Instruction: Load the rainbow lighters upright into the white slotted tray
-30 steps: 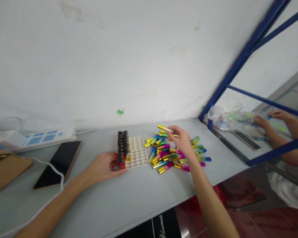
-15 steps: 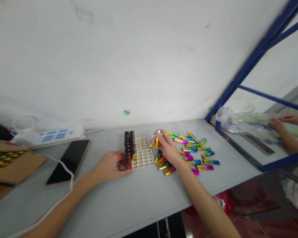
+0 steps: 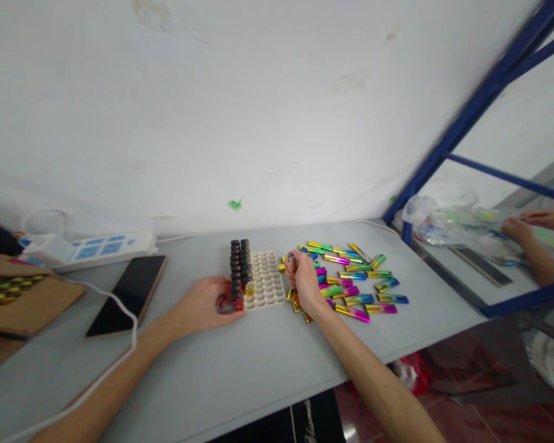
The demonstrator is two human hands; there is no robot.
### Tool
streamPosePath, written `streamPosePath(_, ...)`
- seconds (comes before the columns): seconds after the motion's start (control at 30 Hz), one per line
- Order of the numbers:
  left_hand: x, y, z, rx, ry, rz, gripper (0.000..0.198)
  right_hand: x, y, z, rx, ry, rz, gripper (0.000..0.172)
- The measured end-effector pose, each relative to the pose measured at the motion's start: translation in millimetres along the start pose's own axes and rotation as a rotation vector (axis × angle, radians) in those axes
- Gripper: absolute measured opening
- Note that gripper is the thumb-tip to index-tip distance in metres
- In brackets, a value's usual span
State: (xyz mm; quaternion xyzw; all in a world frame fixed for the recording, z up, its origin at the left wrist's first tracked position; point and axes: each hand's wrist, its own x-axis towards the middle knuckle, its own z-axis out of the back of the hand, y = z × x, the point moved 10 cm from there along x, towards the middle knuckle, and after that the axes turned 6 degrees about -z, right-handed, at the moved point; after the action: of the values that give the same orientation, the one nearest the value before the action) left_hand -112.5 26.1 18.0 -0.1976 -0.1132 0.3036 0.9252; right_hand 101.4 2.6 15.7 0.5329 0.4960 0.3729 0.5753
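Observation:
A cream tray [image 3: 266, 287] with rows of round holes lies on the grey table [image 3: 240, 363]. Two rows of lighters with black tops [image 3: 240, 264] stand in its left side. My left hand [image 3: 207, 303] rests against the tray's near left corner, fingers curled on it. My right hand [image 3: 302, 280] hovers just right of the tray, closed on a shiny gold lighter [image 3: 292, 263] held upright. A heap of several rainbow-coloured lighters [image 3: 355, 283] lies flat to the right of that hand.
A black phone [image 3: 128, 293] with a white cable [image 3: 120, 307] lies left of the tray. Behind it sits a white power strip [image 3: 92, 249]; a cardboard box [image 3: 23, 295] is at far left. Past a blue frame [image 3: 461, 129], another person's hands [image 3: 530, 231] work beside a plastic bag [image 3: 443, 221].
My right hand picked a gold lighter from the heap's far side and brought it left and nearer, turning it upright beside the tray. My left hand stayed on the tray.

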Motion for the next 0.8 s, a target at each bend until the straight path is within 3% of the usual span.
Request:
streamPosePath(0.13, 0.7, 1.2, 0.1, 0.004, 0.012, 0.016, 0.042, -5.5, 4.1, 4.3, -0.040, -0.068, 0.032, 0.057)
streamPosePath(0.3, 0.3, 0.1, 0.5, -0.006, 0.017, 0.020, 0.040, -10.0, 9.8, -8.1, 0.063, 0.063, 0.024, 0.067)
streamPosePath(0.4, -0.4, -1.3, 0.3, -0.018, 0.024, 0.015, 0.041, -12.4, 18.1, -7.8, 0.052, 0.097, 0.098, 0.071)
streamPosePath(0.67, 0.1, -2.2, -1.3, -0.049, 0.029, 0.022, 0.041, -29.2, 38.3, -8.2, -0.176, 0.144, 0.374, 0.043)
streamPosePath(0.8, -0.1, -3.9, 0.6, -0.060, 0.023, 0.034, 0.038, -41.2, 36.8, -23.4, -0.276, 0.244, 0.418, 0.034)
